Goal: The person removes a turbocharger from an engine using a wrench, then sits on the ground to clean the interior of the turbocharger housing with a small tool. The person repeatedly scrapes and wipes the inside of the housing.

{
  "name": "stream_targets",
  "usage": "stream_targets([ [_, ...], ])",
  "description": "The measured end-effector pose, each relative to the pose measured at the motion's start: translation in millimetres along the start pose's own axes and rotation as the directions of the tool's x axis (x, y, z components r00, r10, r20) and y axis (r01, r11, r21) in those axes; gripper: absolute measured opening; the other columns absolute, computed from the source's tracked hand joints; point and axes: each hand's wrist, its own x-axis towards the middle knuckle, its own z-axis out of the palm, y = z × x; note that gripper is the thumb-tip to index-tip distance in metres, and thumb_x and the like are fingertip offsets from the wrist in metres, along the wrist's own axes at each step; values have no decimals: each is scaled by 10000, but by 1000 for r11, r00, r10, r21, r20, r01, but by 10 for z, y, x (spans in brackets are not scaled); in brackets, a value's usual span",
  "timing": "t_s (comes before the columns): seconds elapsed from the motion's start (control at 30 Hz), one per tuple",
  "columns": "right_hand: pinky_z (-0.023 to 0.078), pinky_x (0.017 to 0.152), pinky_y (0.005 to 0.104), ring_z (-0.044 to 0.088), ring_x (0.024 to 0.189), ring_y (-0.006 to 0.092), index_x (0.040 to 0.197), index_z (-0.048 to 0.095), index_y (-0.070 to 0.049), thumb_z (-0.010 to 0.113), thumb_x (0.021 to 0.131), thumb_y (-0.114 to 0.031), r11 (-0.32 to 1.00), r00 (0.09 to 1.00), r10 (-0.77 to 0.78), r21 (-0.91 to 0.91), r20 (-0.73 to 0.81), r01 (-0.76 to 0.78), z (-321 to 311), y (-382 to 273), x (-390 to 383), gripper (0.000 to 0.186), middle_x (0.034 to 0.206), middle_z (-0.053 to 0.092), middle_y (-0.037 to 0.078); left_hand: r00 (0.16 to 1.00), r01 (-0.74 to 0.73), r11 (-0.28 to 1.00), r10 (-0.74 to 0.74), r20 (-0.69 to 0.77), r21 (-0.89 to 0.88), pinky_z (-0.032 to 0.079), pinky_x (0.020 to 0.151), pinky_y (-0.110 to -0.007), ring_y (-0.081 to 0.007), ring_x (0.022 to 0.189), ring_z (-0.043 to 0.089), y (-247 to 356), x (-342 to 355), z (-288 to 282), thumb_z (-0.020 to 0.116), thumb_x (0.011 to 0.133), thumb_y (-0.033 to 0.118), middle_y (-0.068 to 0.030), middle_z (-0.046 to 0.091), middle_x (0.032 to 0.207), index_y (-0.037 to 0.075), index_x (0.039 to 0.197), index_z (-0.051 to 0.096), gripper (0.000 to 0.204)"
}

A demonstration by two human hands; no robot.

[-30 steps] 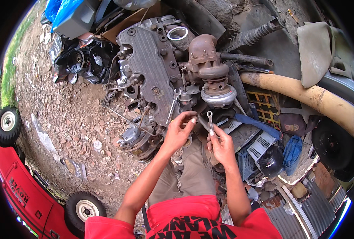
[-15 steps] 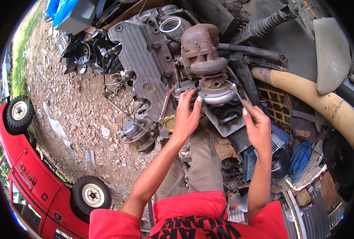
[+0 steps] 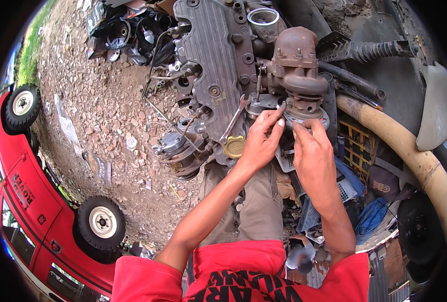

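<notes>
A rusty turbocharger (image 3: 300, 75) stands at the side of an engine with a grey ribbed valve cover (image 3: 209, 65). At the turbocharger's silver lower ring (image 3: 326, 121), my left hand (image 3: 261, 141) has its thumb and forefinger drawn close together at the rim. What lies between them is too small to make out. My right hand (image 3: 315, 158) is closed in a pinch just below the same ring, fingertips beside the left thumb. Its fingers hide whatever they hold. A combination wrench (image 3: 235, 121) rests on the valve cover, close to a yellow oil filler cap (image 3: 234, 147).
A thick bamboo pole (image 3: 409, 132) and dark pipes (image 3: 354, 80) lie on the right. Plastic crates (image 3: 351, 186) and a blue bundle (image 3: 372, 219) sit below them. Rubble ground (image 3: 107, 110) spreads leftward to a red vehicle (image 3: 47, 201). Black bags (image 3: 148, 32) lie at the far left.
The view has shifted, so the engine sits further right and higher. My right hand has moved in beside my left; the thin rod it held is no longer visible.
</notes>
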Motion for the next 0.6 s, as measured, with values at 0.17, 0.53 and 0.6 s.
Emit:
stream_targets([
  [0.17, 532, 762, 442, 647, 906, 389, 1073, 631, 40, 622, 822, 50, 985, 984, -160, 58, -81, 165, 190, -262, 108, 252, 1061, 581, 192, 990, -104, 985, 115, 78, -136, 469, 902, -326, -235, 1047, 594, -276, 83, -149, 501, 943, 35, -155, 600, 1149, -20, 1312, 575, 380],
  [0.53, 493, 739, 469, 618, 866, 413, 904, 661, 30, 629, 894, -150, 915, 905, -350, -120, 242, 386, 119, -12, 1215, 184, 890, 648, 208, 940, 182, 967, -117, 322, -179, 555, 811, -313, -170, 1122, 636, -378, 514, -429, 455, 1007, 85, -90, 636, 1255, 20, 1380, 529, 386],
  [0.6, 494, 736, 468, 619, 859, 411, 875, 672, 33, 638, 893, -178, 904, 893, -356, -139, 277, 404, 170, 26, 1252, 214, 860, 653, 214, 944, 172, 973, -117, 310, -155, 554, 813, -312, -172, 1129, 635, -382, 497, -409, 456, 1007, 87, -92, 640, 1251, 15, 1385, 522, 391],
])
